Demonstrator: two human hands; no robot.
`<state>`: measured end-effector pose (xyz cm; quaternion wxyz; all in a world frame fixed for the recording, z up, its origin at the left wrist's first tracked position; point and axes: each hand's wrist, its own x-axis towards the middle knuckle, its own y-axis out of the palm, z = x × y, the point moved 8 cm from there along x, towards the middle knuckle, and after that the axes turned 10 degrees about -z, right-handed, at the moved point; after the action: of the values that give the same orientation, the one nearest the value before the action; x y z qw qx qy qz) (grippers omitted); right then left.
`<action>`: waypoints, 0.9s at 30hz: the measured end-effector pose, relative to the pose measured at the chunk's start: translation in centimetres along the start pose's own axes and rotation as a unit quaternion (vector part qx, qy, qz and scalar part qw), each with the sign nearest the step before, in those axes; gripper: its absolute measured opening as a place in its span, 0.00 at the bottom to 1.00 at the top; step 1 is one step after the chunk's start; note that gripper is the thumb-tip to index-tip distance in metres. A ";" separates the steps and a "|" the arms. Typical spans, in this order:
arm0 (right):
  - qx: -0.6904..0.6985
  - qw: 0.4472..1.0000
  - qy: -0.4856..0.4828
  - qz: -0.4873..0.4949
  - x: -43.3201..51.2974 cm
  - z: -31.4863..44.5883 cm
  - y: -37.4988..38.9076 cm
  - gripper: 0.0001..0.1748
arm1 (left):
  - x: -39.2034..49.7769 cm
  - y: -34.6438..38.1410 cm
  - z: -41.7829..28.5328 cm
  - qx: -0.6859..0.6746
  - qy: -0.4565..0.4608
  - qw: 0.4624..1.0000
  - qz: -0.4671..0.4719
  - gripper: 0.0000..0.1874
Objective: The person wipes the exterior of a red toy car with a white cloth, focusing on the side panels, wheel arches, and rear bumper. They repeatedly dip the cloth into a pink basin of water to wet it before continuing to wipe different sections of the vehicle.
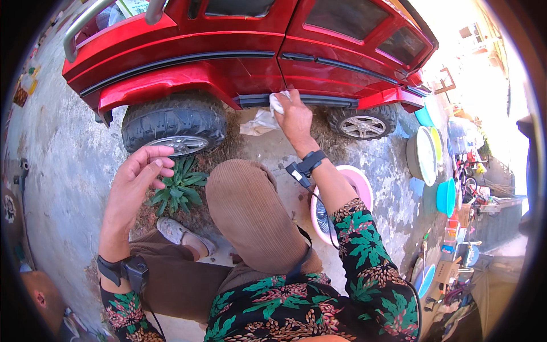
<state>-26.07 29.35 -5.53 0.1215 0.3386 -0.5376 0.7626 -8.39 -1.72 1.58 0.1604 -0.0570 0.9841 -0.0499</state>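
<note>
A red ride-on toy car (252, 79) stands side-on before me. My right hand (295, 117) grips a white cloth (280, 101) and presses it against the black side step (324, 101) below the door. Behind that hand, a pale crumpled cloth or paper (260, 123) lies on the ground under the car. My left hand (147, 166) is raised with nothing in it, its fingers loosely bent and apart. It appears just in front of the larger black tyre (175, 122), above a leafy green plant (179, 186); whether it touches the wheel I cannot tell.
A pink-and-white basin (354, 181) sits beside my right forearm, partly hidden by it. Further right stand a large pale basin (421, 156) and a turquoise basin (445, 197). Cardboard boxes (448, 271) and clutter line the right side. Cables hang from both wrist straps.
</note>
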 end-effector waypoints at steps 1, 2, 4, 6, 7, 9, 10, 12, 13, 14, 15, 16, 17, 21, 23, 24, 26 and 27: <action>0.000 0.999 0.009 0.031 -0.2 0.3 0.7 0.21 | 0.1 0.1 0.1 0.010 0.004 1.000 0.000 0.15; 0.028 0.997 -0.050 0.053 -0.3 1.9 1.4 0.22 | 0.4 0.7 0.0 0.018 0.013 1.000 0.018 0.16; 0.067 0.993 -0.086 0.033 -0.3 3.8 1.9 0.23 | 0.8 1.3 0.3 0.028 0.006 0.999 0.030 0.15; 0.087 0.992 -0.093 0.026 -0.3 4.4 2.1 0.23 | 0.9 1.3 0.3 0.040 0.007 0.999 0.033 0.15; 0.097 0.992 -0.082 0.001 -0.1 4.5 1.8 0.23 | 0.7 0.9 0.3 0.034 0.008 0.999 0.024 0.15; 0.041 0.999 0.000 0.021 0.0 2.6 1.8 0.20 | 0.2 -0.1 0.2 0.038 0.008 0.999 0.002 0.15; 0.061 0.997 -0.042 0.013 0.0 3.5 1.8 0.20 | 0.1 -0.2 0.1 0.024 0.010 1.000 0.001 0.15; 0.068 0.995 -0.064 0.027 0.2 3.8 2.0 0.21 | 0.1 -0.3 0.1 0.026 0.013 1.000 -0.004 0.15; 0.104 0.988 -0.109 0.032 0.1 4.5 2.0 0.21 | 0.2 0.1 0.2 0.024 0.009 1.000 0.011 0.15; 0.146 0.976 -0.162 0.030 0.0 5.6 2.0 0.22 | 0.5 0.4 0.2 0.029 0.006 0.999 0.017 0.15; 0.124 0.983 -0.127 0.035 0.3 5.1 2.4 0.22 | 0.7 0.8 0.2 0.035 0.008 0.999 0.026 0.15; 0.126 0.984 -0.120 0.042 0.4 5.0 2.6 0.22 | 0.8 0.9 0.3 0.039 0.001 0.999 0.023 0.15; 0.142 0.981 -0.129 0.038 0.4 5.3 2.5 0.22 | 0.9 1.0 0.3 0.043 0.001 0.999 0.022 0.15; 0.113 0.992 -0.021 0.060 0.2 3.2 2.1 0.22 | 1.1 0.6 0.5 0.054 0.001 0.998 0.008 0.15; 0.164 0.984 -0.045 0.047 0.0 3.7 1.0 0.23 | 1.1 0.8 0.9 0.046 0.003 0.999 0.024 0.15; 0.170 0.983 -0.029 0.057 -0.1 3.6 1.0 0.23 | 1.2 0.9 1.1 0.047 0.002 0.998 0.029 0.15; 0.208 0.976 -0.020 0.063 -0.2 3.7 0.9 0.23 | 1.3 0.7 1.5 0.052 -0.002 0.998 0.023 0.15; 0.214 0.975 0.033 0.060 -0.3 3.0 1.1 0.23 | 1.4 0.6 1.5 0.056 0.000 0.998 0.019 0.15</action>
<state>-25.33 26.31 -5.92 0.0180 0.2990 -0.3771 0.8764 -9.25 -1.46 -0.35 0.1640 -0.0289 0.9807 -0.1020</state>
